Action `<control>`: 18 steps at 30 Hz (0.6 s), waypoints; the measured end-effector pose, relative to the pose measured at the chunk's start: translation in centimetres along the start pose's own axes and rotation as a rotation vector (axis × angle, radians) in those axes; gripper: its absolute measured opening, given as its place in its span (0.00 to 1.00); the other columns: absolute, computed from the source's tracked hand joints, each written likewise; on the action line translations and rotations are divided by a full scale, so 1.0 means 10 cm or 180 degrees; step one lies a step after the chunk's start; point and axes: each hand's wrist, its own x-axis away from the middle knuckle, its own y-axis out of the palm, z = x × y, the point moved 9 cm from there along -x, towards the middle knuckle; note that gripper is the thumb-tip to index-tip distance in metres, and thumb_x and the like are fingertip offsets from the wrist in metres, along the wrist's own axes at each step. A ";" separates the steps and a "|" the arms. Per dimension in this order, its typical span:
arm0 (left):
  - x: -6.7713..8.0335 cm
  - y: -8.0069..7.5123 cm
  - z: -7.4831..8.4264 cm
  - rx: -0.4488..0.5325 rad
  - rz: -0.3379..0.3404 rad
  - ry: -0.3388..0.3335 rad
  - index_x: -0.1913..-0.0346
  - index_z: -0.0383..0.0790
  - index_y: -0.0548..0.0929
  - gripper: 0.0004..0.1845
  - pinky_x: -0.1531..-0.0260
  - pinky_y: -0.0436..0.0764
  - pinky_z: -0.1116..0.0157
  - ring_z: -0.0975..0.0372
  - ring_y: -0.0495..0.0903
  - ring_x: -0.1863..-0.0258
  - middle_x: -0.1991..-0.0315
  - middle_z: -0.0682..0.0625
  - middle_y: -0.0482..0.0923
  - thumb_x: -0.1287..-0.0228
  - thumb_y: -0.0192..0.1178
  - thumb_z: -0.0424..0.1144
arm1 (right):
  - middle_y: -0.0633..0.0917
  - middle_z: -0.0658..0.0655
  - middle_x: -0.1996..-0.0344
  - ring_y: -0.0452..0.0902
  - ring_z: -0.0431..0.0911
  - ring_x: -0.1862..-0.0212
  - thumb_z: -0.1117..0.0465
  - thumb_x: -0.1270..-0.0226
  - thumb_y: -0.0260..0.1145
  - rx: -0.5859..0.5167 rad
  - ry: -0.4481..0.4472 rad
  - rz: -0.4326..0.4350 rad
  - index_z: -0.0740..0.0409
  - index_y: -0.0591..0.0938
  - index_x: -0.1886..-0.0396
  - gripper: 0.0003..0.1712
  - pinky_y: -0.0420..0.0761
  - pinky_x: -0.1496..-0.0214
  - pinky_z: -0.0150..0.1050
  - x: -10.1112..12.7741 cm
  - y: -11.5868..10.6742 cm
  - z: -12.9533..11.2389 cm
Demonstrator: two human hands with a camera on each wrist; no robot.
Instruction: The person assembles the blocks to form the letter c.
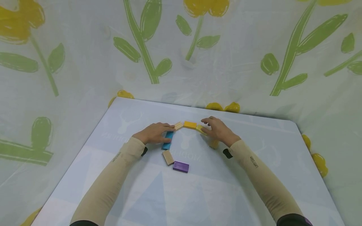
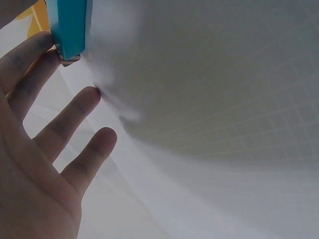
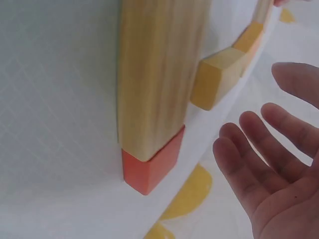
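Both hands flat and holding nothing, left hand (image 1: pixel 154 132) with straight fingers against the blue block (image 1: pixel 168 140), right hand (image 1: pixel 216 128) over the pale yellow block (image 1: pixel 201 129) of the table-top arc; risk: a sideways nudge could scatter the loose row.

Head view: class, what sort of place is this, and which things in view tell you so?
Probably a makeshift indoor play or recording corner. A pale printed table stands against a draped cloth with green stems and yellow flowers, and coloured wooden blocks, such as the blue block and purple block, lie between the hands.
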 end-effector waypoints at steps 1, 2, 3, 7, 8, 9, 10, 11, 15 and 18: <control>0.00 0.00 0.00 0.0000 0.0004 0.0004 0.33 0.52 0.67 0.31 0.37 0.62 0.52 0.54 0.60 0.34 0.32 0.55 0.61 0.38 0.58 0.55 | 0.75 0.55 0.45 0.72 0.50 0.47 0.51 0.35 0.62 -0.0022 -0.0024 0.0024 0.54 0.73 0.38 0.27 0.76 0.47 0.46 0.01 -0.02 0.00; 0.00 0.00 0.00 0.0002 0.0010 0.0008 0.33 0.52 0.67 0.31 0.37 0.62 0.52 0.54 0.61 0.34 0.32 0.55 0.61 0.38 0.58 0.55 | 0.75 0.55 0.45 0.73 0.50 0.47 0.51 0.35 0.62 -0.0044 -0.0032 0.0045 0.54 0.73 0.38 0.27 0.76 0.47 0.46 0.02 -0.03 0.00; 0.00 -0.01 0.00 0.0008 0.0014 0.0015 0.33 0.52 0.67 0.32 0.37 0.62 0.52 0.54 0.61 0.34 0.32 0.55 0.61 0.39 0.58 0.55 | 0.75 0.55 0.45 0.73 0.50 0.47 0.51 0.35 0.62 -0.0051 -0.0037 0.0049 0.54 0.73 0.38 0.27 0.76 0.47 0.46 0.02 -0.04 0.00; 0.00 -0.01 0.01 0.0016 0.0028 0.0019 0.33 0.52 0.67 0.32 0.37 0.62 0.52 0.54 0.61 0.34 0.32 0.55 0.61 0.39 0.59 0.55 | 0.75 0.54 0.46 0.73 0.49 0.48 0.54 0.36 0.64 -0.0053 0.0051 -0.0073 0.52 0.73 0.38 0.27 0.76 0.47 0.46 0.03 0.02 0.03; 0.00 -0.02 0.00 0.0023 0.0028 0.0017 0.33 0.52 0.67 0.32 0.37 0.62 0.53 0.54 0.61 0.34 0.32 0.55 0.61 0.39 0.59 0.55 | 0.75 0.54 0.46 0.73 0.48 0.48 0.54 0.37 0.64 -0.0051 0.0087 -0.0113 0.51 0.73 0.38 0.27 0.76 0.47 0.45 0.03 0.04 0.04; 0.00 -0.02 0.00 0.0028 0.0026 0.0012 0.33 0.52 0.68 0.32 0.37 0.62 0.53 0.55 0.61 0.34 0.32 0.55 0.61 0.39 0.59 0.55 | 0.75 0.54 0.46 0.73 0.48 0.48 0.55 0.37 0.65 -0.0044 0.0114 -0.0151 0.51 0.73 0.38 0.27 0.76 0.47 0.45 0.02 0.06 0.05; 0.00 -0.02 0.00 0.0029 0.0027 0.0009 0.33 0.52 0.68 0.32 0.37 0.62 0.53 0.55 0.61 0.34 0.32 0.55 0.61 0.39 0.59 0.55 | 0.75 0.53 0.47 0.73 0.48 0.49 0.56 0.38 0.65 -0.0045 0.0146 -0.0174 0.51 0.74 0.39 0.27 0.76 0.47 0.45 0.02 0.08 0.06; 0.00 -0.01 0.00 0.0033 0.0029 0.0010 0.33 0.52 0.68 0.32 0.37 0.62 0.53 0.54 0.61 0.34 0.32 0.55 0.61 0.39 0.59 0.55 | 0.75 0.53 0.47 0.73 0.48 0.49 0.57 0.38 0.66 -0.0051 0.0166 -0.0188 0.51 0.74 0.39 0.27 0.76 0.47 0.45 0.02 0.09 0.06; 0.00 -0.01 0.00 0.0028 0.0026 0.0012 0.33 0.52 0.68 0.32 0.37 0.62 0.52 0.54 0.62 0.34 0.32 0.55 0.61 0.39 0.59 0.55 | 0.76 0.54 0.49 0.73 0.48 0.50 0.59 0.38 0.65 -0.0035 0.0137 -0.0172 0.53 0.74 0.39 0.26 0.76 0.48 0.44 0.03 0.12 0.06; -0.01 0.00 -0.01 0.0014 0.0017 0.0010 0.33 0.53 0.67 0.32 0.37 0.62 0.53 0.55 0.61 0.34 0.32 0.55 0.61 0.39 0.58 0.56 | 0.77 0.54 0.51 0.73 0.48 0.51 0.59 0.37 0.64 -0.0002 0.0075 -0.0147 0.55 0.75 0.40 0.24 0.76 0.47 0.45 0.03 0.12 0.05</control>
